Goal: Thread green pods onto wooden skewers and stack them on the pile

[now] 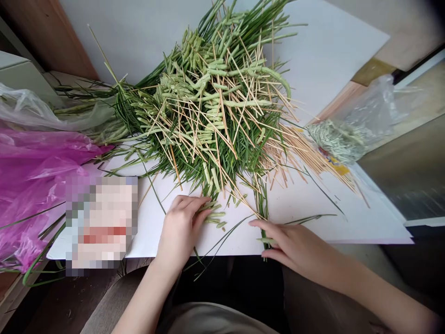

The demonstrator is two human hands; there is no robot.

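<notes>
My left hand (pixel 182 225) rests on the white board, its fingers curled and closed on short cut green bean pieces (pixel 216 214) at the pile's front edge. Some of these pieces lie loose beside the fingertips. To the right, my right hand (pixel 295 241) has thumb and forefinger spread over a thin bundle of chives (pixel 262 199). A green bean piece (pixel 266 240) sticks out from between its fingers, the other end hidden by the hand. Behind both hands rises a heap of chives (pixel 243 144), strewn with threaded bean pieces (pixel 215 102) and thin wooden skewers (pixel 222 125).
More wooden skewers (pixel 313 150) fan out at the right of the white board (pixel 368 227). A clear plastic bag (pixel 344 139) with pale green contents stands beyond them. On the left lie a pink plastic bag (pixel 41 181) and a blurred-out package (pixel 104 222). Loose chive blades cross the front edge.
</notes>
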